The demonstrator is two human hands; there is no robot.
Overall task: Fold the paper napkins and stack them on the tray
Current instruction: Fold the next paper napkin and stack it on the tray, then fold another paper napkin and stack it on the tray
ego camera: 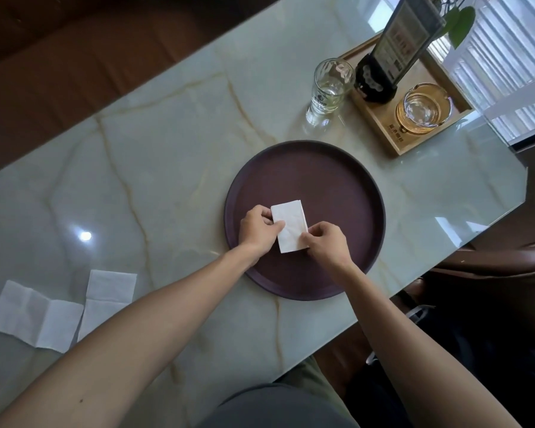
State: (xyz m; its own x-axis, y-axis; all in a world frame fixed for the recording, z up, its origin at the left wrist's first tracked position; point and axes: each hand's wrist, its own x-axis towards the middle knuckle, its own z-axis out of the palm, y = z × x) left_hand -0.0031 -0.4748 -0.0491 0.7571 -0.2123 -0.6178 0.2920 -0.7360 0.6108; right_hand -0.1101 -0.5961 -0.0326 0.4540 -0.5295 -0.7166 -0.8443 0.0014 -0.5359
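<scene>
A round dark brown tray point(331, 180) lies on the marble table. Over its near left part is a small folded white napkin point(289, 222). My left hand point(255, 230) pinches the napkin's left edge, and my right hand point(326, 242) pinches its lower right edge. I cannot tell whether the napkin rests on the tray or hangs just above it. Two unfolded white napkins lie flat at the table's near left: one point(34, 316) by the edge, the other point(110, 291) beside it, partly hidden under my left forearm.
A clear drinking glass point(329, 91) stands behind the tray. To its right a wooden tray point(383, 125) holds a glass ashtray point(422, 109) and a dark sign stand point(383, 66). The table's right edge runs close to the tray; a brown seat lies beyond it.
</scene>
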